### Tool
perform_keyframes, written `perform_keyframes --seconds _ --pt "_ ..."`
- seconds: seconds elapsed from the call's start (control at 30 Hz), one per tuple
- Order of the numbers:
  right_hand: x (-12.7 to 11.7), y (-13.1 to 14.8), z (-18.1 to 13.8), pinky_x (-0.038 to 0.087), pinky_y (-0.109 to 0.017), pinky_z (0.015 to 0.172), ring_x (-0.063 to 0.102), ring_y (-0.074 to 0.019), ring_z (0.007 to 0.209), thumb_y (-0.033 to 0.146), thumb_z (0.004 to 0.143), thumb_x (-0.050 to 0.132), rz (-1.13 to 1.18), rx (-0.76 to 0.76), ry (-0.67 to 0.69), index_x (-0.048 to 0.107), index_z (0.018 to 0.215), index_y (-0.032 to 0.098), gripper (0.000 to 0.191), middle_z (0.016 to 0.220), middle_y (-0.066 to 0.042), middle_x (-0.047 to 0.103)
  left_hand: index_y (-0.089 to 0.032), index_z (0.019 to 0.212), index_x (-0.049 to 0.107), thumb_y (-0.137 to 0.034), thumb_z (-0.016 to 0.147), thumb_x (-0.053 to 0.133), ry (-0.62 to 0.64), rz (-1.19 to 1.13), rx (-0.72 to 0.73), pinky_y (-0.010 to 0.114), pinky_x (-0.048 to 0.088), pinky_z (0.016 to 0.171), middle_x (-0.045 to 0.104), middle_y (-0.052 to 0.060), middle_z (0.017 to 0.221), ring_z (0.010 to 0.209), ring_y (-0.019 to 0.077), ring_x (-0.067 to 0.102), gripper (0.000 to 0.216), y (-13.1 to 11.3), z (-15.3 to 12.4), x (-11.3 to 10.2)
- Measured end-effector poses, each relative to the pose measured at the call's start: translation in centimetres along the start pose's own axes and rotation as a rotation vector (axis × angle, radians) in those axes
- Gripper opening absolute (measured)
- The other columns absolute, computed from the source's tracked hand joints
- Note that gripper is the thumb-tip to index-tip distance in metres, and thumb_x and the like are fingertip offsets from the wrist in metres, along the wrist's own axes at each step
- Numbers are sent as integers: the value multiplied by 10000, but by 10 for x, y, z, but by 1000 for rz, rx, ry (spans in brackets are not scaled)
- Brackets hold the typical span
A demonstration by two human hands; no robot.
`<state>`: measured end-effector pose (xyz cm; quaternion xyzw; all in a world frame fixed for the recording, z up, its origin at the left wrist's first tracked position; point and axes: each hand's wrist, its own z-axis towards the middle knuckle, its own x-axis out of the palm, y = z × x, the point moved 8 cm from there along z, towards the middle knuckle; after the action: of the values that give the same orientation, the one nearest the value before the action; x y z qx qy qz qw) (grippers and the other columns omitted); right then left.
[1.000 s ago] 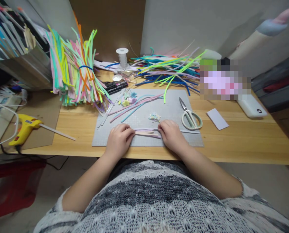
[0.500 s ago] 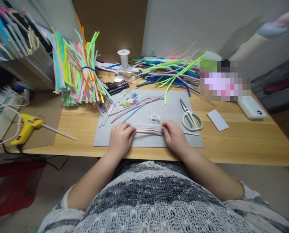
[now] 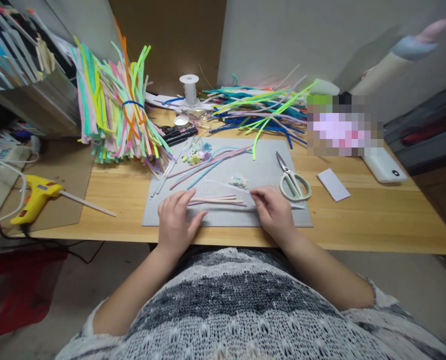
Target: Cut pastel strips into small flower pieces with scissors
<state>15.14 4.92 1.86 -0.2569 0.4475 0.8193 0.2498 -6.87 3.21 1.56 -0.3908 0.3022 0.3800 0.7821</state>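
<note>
A small bundle of short pastel pipe-cleaner pieces (image 3: 217, 201) lies on the grey cutting mat (image 3: 230, 220) between my hands. My left hand (image 3: 177, 220) rests flat on the mat with its fingers spread, fingertips just left of the bundle and holding nothing. My right hand (image 3: 273, 211) sits at the bundle's right end with its fingers curled into a pinch. What it pinches is too thin to make out. A tiny cluster of pastel flower shapes (image 3: 239, 181) lies just beyond the bundle.
Scissors (image 3: 293, 180) lie on the mat's right side, a white card (image 3: 333, 184) and a white case (image 3: 383, 165) beyond. A big bunch of pipe cleaners (image 3: 114, 110) stands at left, loose ones (image 3: 260, 107) at the back. A yellow glue gun (image 3: 37, 197) lies far left.
My left hand has let go of the bundle's left end and spread its fingers on the mat. My right hand stays pinched at the right end.
</note>
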Motion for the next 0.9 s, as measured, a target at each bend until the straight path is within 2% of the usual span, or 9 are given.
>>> perform_keyframes --seconds 0.07,0.1,0.23,0.33,0.47,0.6,0.73,0.83,0.9 --pt "11 18 -4 465 -330 790 585 -191 885 161 904 457 -7 -84 113 582 997 201 161 917 -75 646 -249 1314 409 -336 834 613 -23 5 22 398 367 905 580 113 1180 1074 254 522 528 -1 -9 -9" --pt "19 28 -7 466 -325 793 586 -189 895 151 904 452 -5 -128 182 585 1014 193 177 933 -81 650 -250 1308 423 -320 845 601 5 10 42 389 365 891 591 106 1166 1059 248 528 501 -1 -13 -10" --pt "51 58 -16 455 -293 718 578 -179 830 127 904 419 -38 -259 376 612 1014 144 222 908 -91 654 -222 1073 610 -240 901 512 241 -2 115 337 360 732 651 43 854 815 192 554 199 8 -28 -6" --pt "70 64 -18 414 -275 639 553 -168 756 126 905 401 -108 -278 470 633 983 153 246 844 -70 640 -201 936 648 -231 898 513 301 -27 108 318 350 661 617 25 727 712 173 524 144 23 -37 -14" --pt "81 65 -17 383 -272 642 542 -162 773 140 916 394 -124 -239 570 630 1004 166 254 854 -64 631 -198 973 651 -191 884 527 297 -156 65 304 422 676 641 36 790 755 164 559 153 38 -42 -27" --pt "91 70 -14 373 -267 650 542 -152 772 224 940 419 -95 -151 672 626 1025 181 228 871 -58 637 -205 1002 649 -102 869 510 260 -320 35 290 495 746 678 41 886 834 146 613 217 41 -45 -35" --pt "105 80 -11 356 -251 628 534 -136 744 164 906 457 -28 -151 742 640 965 191 194 833 -39 630 -216 1004 650 -56 853 502 201 -371 4 271 513 765 697 25 907 848 128 638 265 49 -50 -42" --pt "114 84 -4 366 -254 637 534 -138 742 168 913 444 -12 -141 725 637 943 178 195 830 -47 627 -218 962 666 -104 842 543 107 -306 -144 269 512 746 697 17 872 814 132 643 206 73 -59 -49" --pt "120 88 1 369 -260 637 531 -146 739 166 918 426 -44 -152 698 633 942 166 208 826 -59 622 -199 936 665 -135 838 550 -57 -219 -309 283 506 737 684 29 861 800 143 635 165 93 -69 -60"
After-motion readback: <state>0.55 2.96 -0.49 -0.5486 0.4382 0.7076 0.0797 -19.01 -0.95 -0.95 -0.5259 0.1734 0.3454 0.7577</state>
